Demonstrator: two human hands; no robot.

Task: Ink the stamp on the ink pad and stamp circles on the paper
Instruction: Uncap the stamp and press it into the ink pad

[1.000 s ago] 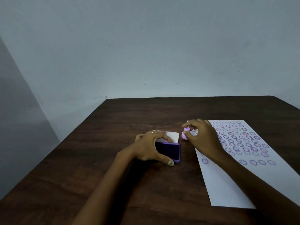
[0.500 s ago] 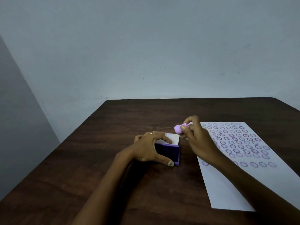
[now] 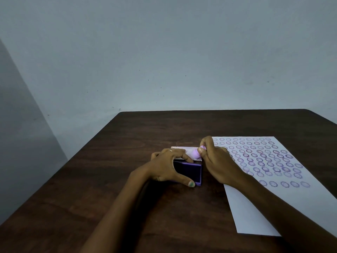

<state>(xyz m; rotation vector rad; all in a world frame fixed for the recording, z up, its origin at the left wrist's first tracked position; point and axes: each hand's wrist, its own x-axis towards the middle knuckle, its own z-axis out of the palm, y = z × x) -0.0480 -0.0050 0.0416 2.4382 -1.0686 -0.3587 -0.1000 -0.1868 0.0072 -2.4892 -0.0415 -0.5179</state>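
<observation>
A small purple ink pad (image 3: 189, 170) lies open on the dark wooden table (image 3: 127, 207), its pale lid (image 3: 184, 149) tilted up behind it. My left hand (image 3: 167, 166) grips the pad from the left, thumb at its near corner. My right hand (image 3: 217, 161) pinches a small pink round stamp (image 3: 196, 154), tilted just over the pad's far right corner. A white paper (image 3: 255, 212) lies to the right, its upper part covered with rows of purple stamped circles (image 3: 264, 157).
A pale wall rises behind the table's far edge (image 3: 209, 110). The table's left edge runs diagonally toward me. My right forearm crosses the paper's lower left part.
My right hand has carried the stamp leftward from the paper's edge and lowered it over the ink pad. My left hand has stayed on the pad.
</observation>
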